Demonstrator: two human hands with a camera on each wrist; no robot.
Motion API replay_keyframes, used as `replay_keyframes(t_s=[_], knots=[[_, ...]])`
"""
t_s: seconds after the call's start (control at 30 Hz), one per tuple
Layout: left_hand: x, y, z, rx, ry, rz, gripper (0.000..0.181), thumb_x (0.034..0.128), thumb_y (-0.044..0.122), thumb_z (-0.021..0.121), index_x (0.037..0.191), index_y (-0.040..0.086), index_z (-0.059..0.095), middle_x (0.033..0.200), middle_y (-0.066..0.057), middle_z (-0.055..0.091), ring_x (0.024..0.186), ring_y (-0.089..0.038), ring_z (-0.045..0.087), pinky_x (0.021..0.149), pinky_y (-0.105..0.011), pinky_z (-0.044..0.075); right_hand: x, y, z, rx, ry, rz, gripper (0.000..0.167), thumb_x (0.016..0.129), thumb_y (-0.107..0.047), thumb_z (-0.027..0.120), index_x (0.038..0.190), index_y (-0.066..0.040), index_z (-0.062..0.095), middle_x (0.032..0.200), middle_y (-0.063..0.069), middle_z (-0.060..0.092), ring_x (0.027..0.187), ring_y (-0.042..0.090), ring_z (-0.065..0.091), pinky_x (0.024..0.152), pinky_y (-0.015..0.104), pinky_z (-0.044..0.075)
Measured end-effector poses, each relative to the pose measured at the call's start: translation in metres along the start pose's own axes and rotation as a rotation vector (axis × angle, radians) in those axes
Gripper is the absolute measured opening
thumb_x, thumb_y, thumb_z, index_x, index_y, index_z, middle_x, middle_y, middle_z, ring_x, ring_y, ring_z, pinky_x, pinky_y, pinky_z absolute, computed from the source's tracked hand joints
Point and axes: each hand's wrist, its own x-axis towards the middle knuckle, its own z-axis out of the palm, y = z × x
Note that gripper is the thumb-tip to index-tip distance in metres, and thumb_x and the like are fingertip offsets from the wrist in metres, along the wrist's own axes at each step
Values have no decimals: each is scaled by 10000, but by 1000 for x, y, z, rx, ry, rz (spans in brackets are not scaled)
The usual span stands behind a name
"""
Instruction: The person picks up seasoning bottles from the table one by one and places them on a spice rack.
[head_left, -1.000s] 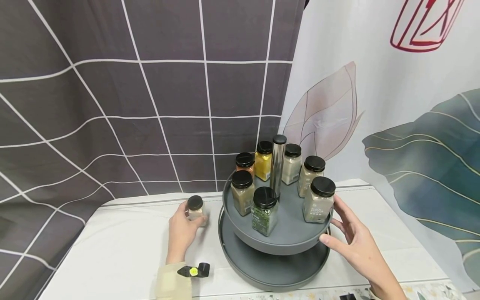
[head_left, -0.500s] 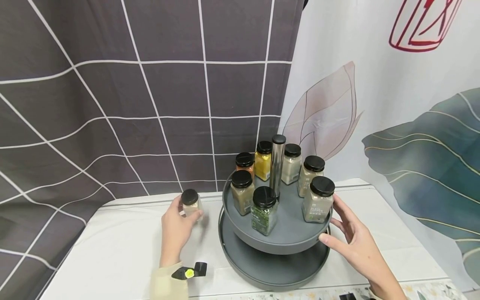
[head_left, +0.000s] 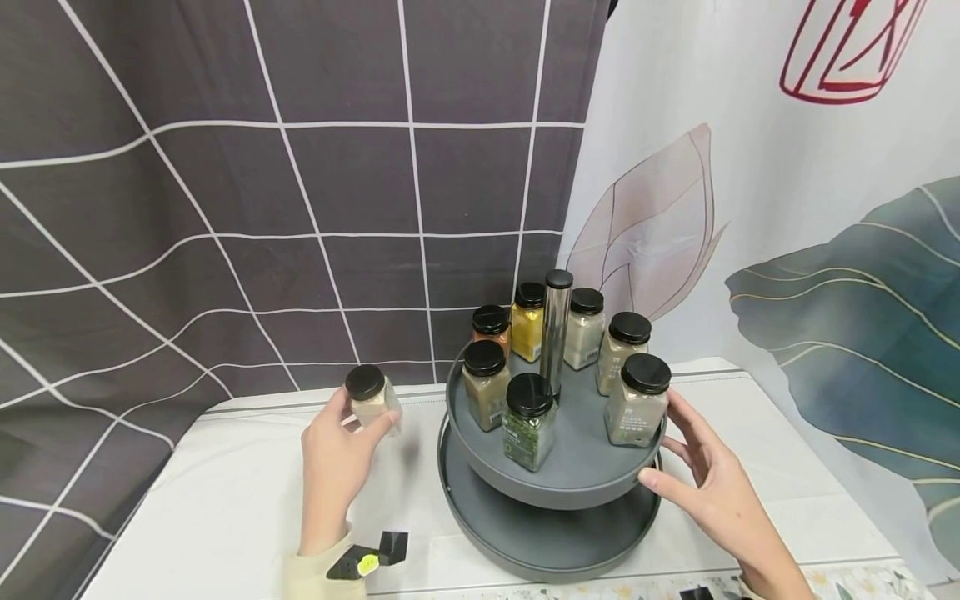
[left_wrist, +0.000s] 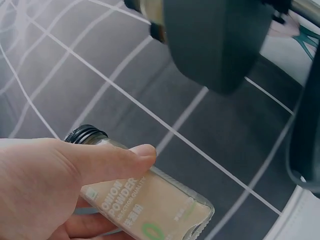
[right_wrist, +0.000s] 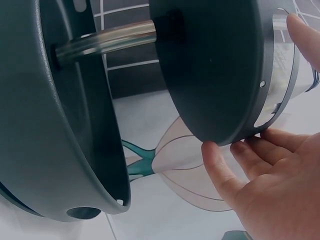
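Observation:
My left hand (head_left: 339, 457) holds a black-lidded spice jar (head_left: 369, 398) between thumb and fingers, tilted, left of the rack. In the left wrist view the jar's label (left_wrist: 122, 199) reads onion powder. The rack is a grey two-tier turntable whose upper tray (head_left: 558, 498) carries several similar jars around a metal post (head_left: 556, 333). My right hand (head_left: 708, 492) touches the upper tray's rim at the right, thumb and fingers spread along its outer side. Nearest to it stands a black pepper jar (head_left: 636, 408); a jar of green herbs (head_left: 529, 429) is at the front.
The lower tray (head_left: 551, 537) sits under the upper one on a white-covered table (head_left: 247, 492). Behind rise a dark grid-patterned curtain (head_left: 337, 183) and a white curtain with leaf prints (head_left: 667, 208). A floral strip (head_left: 847, 579) runs along the front edge.
My left hand has moved left and toward me with the onion powder jar, which is raised and more tilted now. The right hand and the turntable stay where they were.

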Motion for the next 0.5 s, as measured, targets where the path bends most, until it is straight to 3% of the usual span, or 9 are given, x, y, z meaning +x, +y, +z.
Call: replay_keyframes(t_s=[0.23,0.5], knots=[[-8,19,-10,18,46,49,493,792,202,867,1235,95,678,1111,-142,730,1023,-328,703,844,-482,584,0,0,0,-19,2,0,942,813,152,718,1592,-78,241,1633,50,281,1454,17,288,1027,110,394],[-20,41,-19,-19,58,87,452,790,206,873,1206,165,702,1058,-58,740,940,-273,721,813,-459,585,0,1,-1,-36,7,-11,941,799,157,729,1584,-69,262,1621,25,305,1437,14,316,1016,116,401]])
